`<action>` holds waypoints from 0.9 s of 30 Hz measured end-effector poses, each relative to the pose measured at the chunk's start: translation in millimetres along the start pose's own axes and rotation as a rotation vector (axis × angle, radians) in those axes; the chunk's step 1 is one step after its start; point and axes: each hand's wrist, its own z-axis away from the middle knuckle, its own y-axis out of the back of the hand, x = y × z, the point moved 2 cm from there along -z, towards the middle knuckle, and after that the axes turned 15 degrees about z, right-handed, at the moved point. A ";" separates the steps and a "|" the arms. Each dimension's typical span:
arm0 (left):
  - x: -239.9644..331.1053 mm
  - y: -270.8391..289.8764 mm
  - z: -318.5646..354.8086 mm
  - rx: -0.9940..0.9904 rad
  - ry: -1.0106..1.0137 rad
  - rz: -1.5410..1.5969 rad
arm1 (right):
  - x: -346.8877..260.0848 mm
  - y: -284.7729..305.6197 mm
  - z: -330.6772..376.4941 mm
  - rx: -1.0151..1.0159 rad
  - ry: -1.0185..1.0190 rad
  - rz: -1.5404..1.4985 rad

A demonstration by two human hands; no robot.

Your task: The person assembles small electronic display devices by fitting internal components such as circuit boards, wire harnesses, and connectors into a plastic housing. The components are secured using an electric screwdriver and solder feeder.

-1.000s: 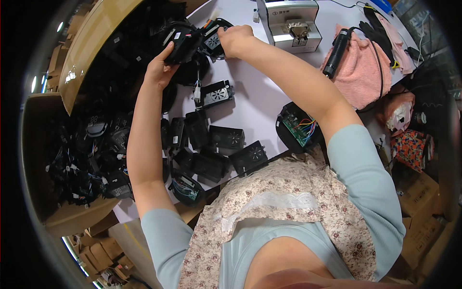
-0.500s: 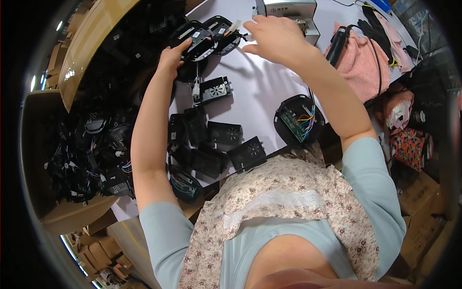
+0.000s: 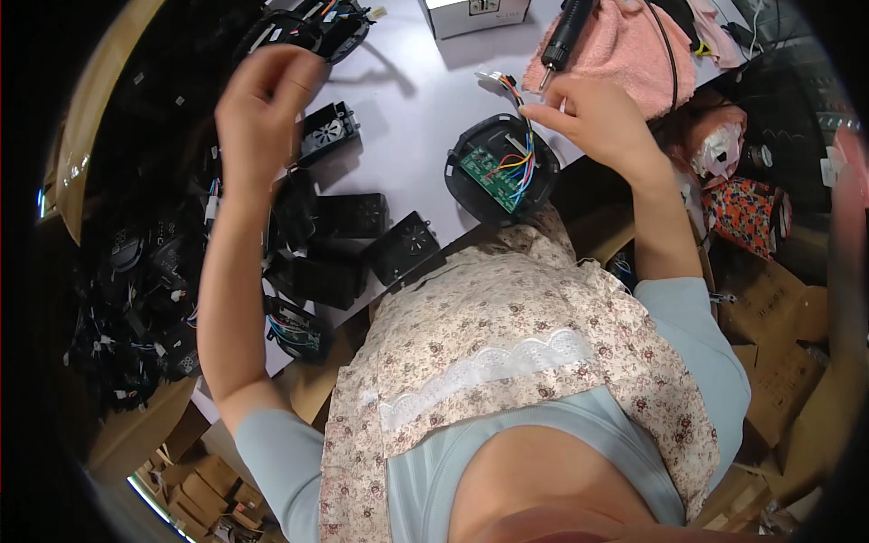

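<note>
Close to me on the white table lies a round black housing (image 3: 462, 201), its open back showing a green circuit board (image 3: 487, 181) and coloured wires (image 3: 518, 163). The wires run up to a white connector (image 3: 490, 78). My right hand (image 3: 593, 122) is at these wires, thumb tip against or just beside them, with a gap between thumb and forefinger. My left hand (image 3: 267, 104) is blurred above the table's left side, fingers curled; whether anything is in it cannot be made out. Beyond it lie round black units (image 3: 339, 32) with wires.
A black electric screwdriver (image 3: 566, 36) rests on a pink towel (image 3: 611, 59). A silver-white box-shaped device (image 3: 475, 16) stands at the back. Several black speaker boxes (image 3: 405, 249) lie front left, one with a silver grille (image 3: 328, 129). At left, a carton holds many black wired units (image 3: 136, 271).
My right hand has come back from the far units to the wires of the near housing. My left hand has let go of the far round unit and moved nearer. The view has shifted.
</note>
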 end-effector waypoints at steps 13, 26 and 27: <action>13.8 -90.3 115.1 -0.359 -0.061 -0.525 | -44.6 -48.0 -23.2 0.469 0.110 -0.266; -12.4 -6.4 74.2 -0.020 -0.238 -0.757 | -68.9 -52.6 -11.6 0.347 0.583 -0.439; -11.2 -4.9 70.5 0.070 0.022 -0.299 | -66.3 -53.7 -12.9 0.276 0.484 -0.473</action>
